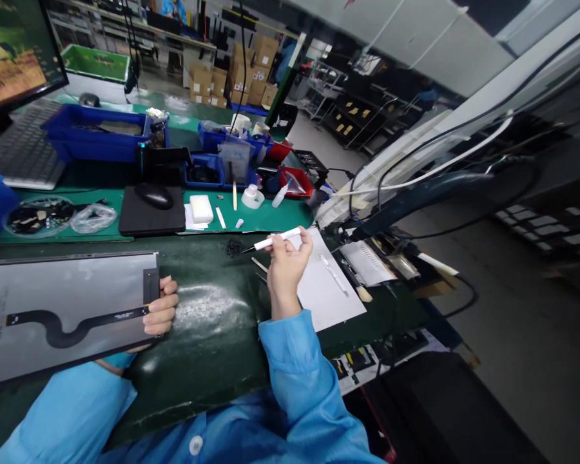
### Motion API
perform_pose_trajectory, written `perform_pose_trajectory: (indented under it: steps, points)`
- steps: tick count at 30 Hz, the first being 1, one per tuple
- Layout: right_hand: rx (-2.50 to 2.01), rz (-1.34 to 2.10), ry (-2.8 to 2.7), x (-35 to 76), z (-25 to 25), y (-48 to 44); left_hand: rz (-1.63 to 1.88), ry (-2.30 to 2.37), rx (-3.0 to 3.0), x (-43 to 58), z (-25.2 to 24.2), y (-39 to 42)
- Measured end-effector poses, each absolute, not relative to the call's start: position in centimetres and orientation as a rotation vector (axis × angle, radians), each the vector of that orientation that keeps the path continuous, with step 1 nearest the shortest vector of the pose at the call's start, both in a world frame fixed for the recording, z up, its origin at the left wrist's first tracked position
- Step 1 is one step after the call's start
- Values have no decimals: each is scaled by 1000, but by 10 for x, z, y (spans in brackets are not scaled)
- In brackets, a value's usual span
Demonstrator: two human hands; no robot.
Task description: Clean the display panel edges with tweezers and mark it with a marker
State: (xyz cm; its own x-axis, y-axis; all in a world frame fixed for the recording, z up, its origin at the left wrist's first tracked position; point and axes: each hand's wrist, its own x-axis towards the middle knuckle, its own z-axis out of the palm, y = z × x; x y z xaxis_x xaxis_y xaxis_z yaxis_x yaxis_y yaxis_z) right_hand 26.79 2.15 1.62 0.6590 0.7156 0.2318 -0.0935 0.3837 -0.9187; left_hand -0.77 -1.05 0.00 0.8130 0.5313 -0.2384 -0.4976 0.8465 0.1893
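At the left, my left hand [162, 309] grips the right edge of a flat display panel [91, 287]. Its grey back faces up, and a curved black ribbon cable [67, 335] runs across it. My right hand [290, 264] pinches a slim white pen-like tool [275, 239] with a thin dark tip pointing left. That tip is beside a small pile of black bits [232, 247] on the green mat [207, 361]. Under and right of this hand lies a white paper sheet [326, 303], bearing a white pen [334, 276].
Behind the mat are a black mouse [153, 195], a white block [202, 209], a small squeeze bottle [281, 193] and blue bins [96, 132]. A brush [364, 294] lies right of the paper. A monitor [19, 51] stands at far left; a pale post with cables [391, 161] rises at right.
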Motion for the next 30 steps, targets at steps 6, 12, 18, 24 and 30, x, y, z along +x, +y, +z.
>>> perform_pose_trajectory:
  steps: [6,12,18,24,30]
  points:
    - [-1027,688,-472,299,-3,40,547,213,-2,-3,0,-12]
    - [-998,512,-414,310,5,37,523,161,45,-5,-3,-10]
    - [-999,-11,-611,293,29,14,494,225,43,-6,-4,-9]
    - [-1147,316,-878,255,12,22,552,356,42,-2,2,-11]
    - [-1064,389,-598,290,13,31,594,395,63,-2,12,-14]
